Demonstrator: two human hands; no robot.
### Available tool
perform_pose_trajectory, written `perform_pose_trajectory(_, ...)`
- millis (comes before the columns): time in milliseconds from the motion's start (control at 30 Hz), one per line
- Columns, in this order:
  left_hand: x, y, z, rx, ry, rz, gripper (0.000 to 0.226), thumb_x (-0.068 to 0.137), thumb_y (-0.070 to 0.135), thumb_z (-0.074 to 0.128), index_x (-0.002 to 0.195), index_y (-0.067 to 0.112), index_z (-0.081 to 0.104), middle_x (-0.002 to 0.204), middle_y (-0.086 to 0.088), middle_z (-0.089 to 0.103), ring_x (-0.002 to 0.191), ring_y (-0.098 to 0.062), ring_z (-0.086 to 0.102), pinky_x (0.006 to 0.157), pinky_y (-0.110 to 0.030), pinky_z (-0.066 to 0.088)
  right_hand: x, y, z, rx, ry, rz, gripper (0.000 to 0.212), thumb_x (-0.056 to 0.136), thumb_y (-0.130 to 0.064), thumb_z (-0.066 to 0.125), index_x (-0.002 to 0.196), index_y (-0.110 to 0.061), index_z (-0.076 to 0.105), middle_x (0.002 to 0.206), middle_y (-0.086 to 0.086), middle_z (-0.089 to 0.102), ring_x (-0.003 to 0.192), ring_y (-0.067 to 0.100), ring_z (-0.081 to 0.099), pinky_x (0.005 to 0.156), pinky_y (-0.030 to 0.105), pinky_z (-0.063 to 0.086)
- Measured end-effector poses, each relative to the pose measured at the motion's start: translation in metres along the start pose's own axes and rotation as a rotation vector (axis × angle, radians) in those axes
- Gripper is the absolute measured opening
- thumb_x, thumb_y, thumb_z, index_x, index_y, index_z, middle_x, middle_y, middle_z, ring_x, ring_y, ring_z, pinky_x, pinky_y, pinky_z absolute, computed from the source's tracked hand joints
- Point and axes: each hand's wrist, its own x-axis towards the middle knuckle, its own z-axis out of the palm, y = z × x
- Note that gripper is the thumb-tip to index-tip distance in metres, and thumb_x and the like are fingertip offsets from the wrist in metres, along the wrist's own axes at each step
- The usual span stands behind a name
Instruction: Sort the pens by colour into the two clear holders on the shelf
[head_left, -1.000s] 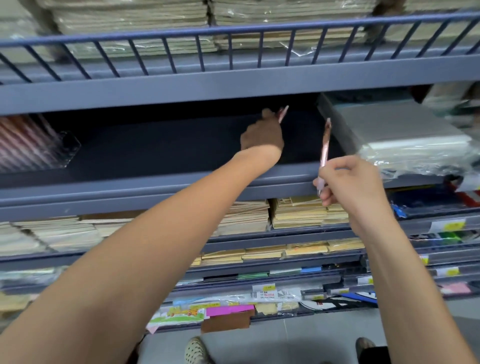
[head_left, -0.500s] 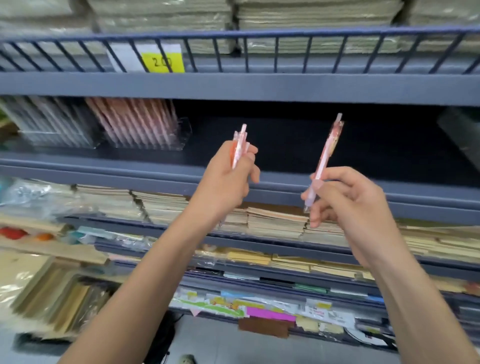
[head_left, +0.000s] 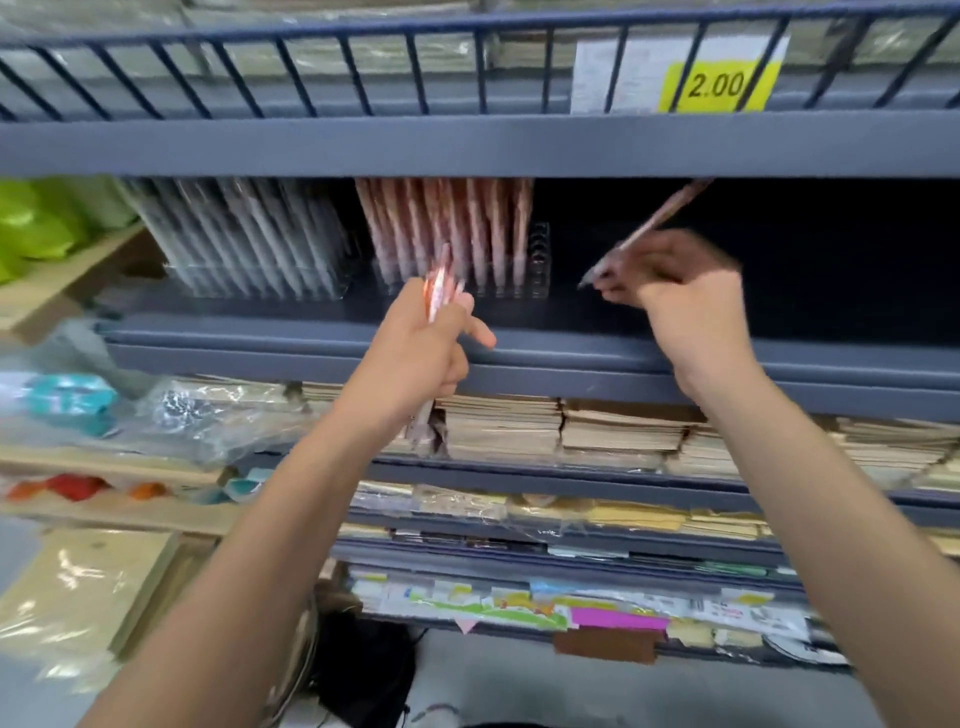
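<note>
From the head camera, the right hand is curled tight round a single pink pen. The pen slants with its tip down and to the left and its cap up to the right, aimed at the free slots at the right end of the pink-filled holder, just to the left of that tip. The left hand grips a small bunch of pink pens upright in front of the same holder. The right hand looks nearer the free slots, while the grey-filled holder stands further left.
</note>
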Motion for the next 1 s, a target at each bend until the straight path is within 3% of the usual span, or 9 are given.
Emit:
perform_pose_trajectory(167,0.012,-0.012,-0.013,-0.052,-0.023,-0.045,0.015,0.103,0.024,0.043,0.091,0.014,0.046,0.068,-0.007,0.037,0.044,-0.014,0.028,0.038,-0.022,0.022,0.041,0.003,0.029,-0.001,0.154,0.012,0.023,0.088,0.008,0.056,0.074,-0.009,0.058,0.06,-0.005,0.07,0.063,0.013,0.07,0.066,0.026,0.058)
perform_pose_trajectory(300,0.011,-0.017,-0.017,-0.149,-0.069,-0.054,0.011,0.086,0.022,0.046,0.094,0.015,0.049,0.075,-0.013,0.047,0.051,-0.019,0.032,0.044,-0.028,0.024,0.057,0.009,0.044,-0.144,0.121,-0.054,0.028,0.088,0.006,0.049,0.074,-0.016,0.06,0.068,-0.006,0.072,0.071,0.017,0.07,0.069,0.027,0.057)
perform_pose_trajectory(367,0.009,-0.018,-0.019,-0.202,-0.086,-0.04,0.009,0.092,0.019,0.047,0.097,0.013,0.053,0.072,-0.012,0.058,0.051,-0.019,0.041,0.046,-0.03,0.031,0.064,0.012,0.049,-0.225,0.119,-0.087,0.03,0.085,0.007,0.048,0.073,-0.018,0.061,0.065,-0.011,0.072,0.067,0.01,0.069,0.067,0.025,0.056)
perform_pose_trajectory(500,0.003,-0.017,-0.024,-0.246,-0.133,0.002,0.012,0.106,0.019,0.045,0.114,0.014,0.053,0.092,-0.002,0.077,0.056,-0.013,0.057,0.05,-0.025,0.048,0.077,0.011,0.054,-0.472,0.069,-0.096,0.018,0.083,0.002,0.053,0.081,-0.01,0.067,0.074,-0.004,0.07,0.068,0.01,0.067,0.075,0.034,0.058)
perform_pose_trajectory(633,-0.002,-0.018,-0.025,-0.222,-0.134,0.037,0.008,0.107,0.017,0.044,0.105,0.014,0.051,0.097,-0.011,0.075,0.049,-0.012,0.05,0.048,-0.023,0.044,0.085,0.005,0.058,-0.923,-0.092,-0.173,0.012,0.089,-0.016,0.057,0.096,-0.008,0.064,0.099,0.009,0.067,0.093,0.021,0.062,0.077,0.025,0.044)
perform_pose_trajectory(700,-0.003,-0.019,-0.025,-0.213,-0.135,0.037,0.012,0.107,0.017,0.044,0.098,0.015,0.052,0.095,-0.019,0.073,0.048,-0.012,0.049,0.048,-0.023,0.043,0.087,0.003,0.061,-1.021,-0.168,-0.144,0.023,0.094,-0.02,0.052,0.111,-0.007,0.061,0.118,0.015,0.063,0.109,0.028,0.058,0.087,0.028,0.044)
perform_pose_trajectory(767,-0.003,-0.02,-0.026,-0.254,-0.143,0.017,0.008,0.107,0.018,0.045,0.105,0.011,0.05,0.094,-0.012,0.076,0.049,-0.011,0.051,0.049,-0.022,0.045,0.088,0.0,0.064,-1.072,-0.193,-0.112,0.029,0.095,-0.021,0.048,0.12,-0.009,0.057,0.127,0.016,0.059,0.117,0.033,0.055,0.091,0.028,0.041)
perform_pose_trajectory(900,-0.001,-0.019,-0.03,-0.315,-0.117,-0.002,0.015,0.104,0.019,0.051,0.114,0.008,0.053,0.093,-0.006,0.077,0.056,-0.012,0.059,0.053,-0.023,0.051,0.099,-0.007,0.068,-1.174,-0.27,0.113,0.045,0.094,-0.033,0.046,0.138,-0.021,0.044,0.138,0.012,0.053,0.12,0.036,0.054,0.099,0.037,0.044)
perform_pose_trajectory(1000,-0.002,-0.019,-0.03,-0.307,-0.097,-0.001,0.03,0.104,0.023,0.051,0.122,-0.001,0.054,0.088,-0.005,0.077,0.056,-0.012,0.061,0.053,-0.023,0.052,0.105,-0.011,0.069,-1.178,-0.3,0.195,0.049,0.092,-0.036,0.045,0.14,-0.024,0.041,0.136,0.013,0.054,0.117,0.036,0.057,0.101,0.044,0.047)
